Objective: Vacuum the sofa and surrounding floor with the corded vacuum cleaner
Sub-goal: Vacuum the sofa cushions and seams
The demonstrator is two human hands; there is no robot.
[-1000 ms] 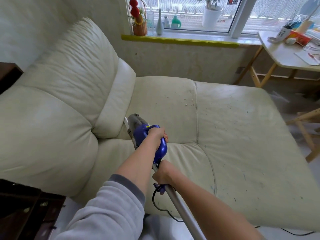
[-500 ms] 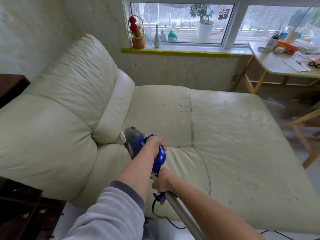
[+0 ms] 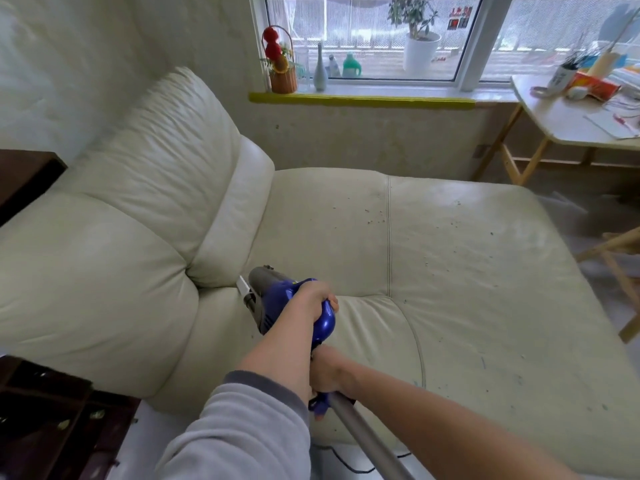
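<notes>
The vacuum cleaner is being gripped by both hands beside the sofa crease; the crumbs near the seam are probably being missed.

Cream leather sofa fills the view, dark crumbs scattered over its seat beside the stitched seam (more specks farther right), and the blue vacuum cleaner resting on the seat by the back cushion.

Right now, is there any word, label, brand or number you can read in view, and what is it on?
None can be read.
Red sign outside the window: light marks, too blurred.
Red packet on the table: print too small.
Vacuum: no label shows.
</notes>
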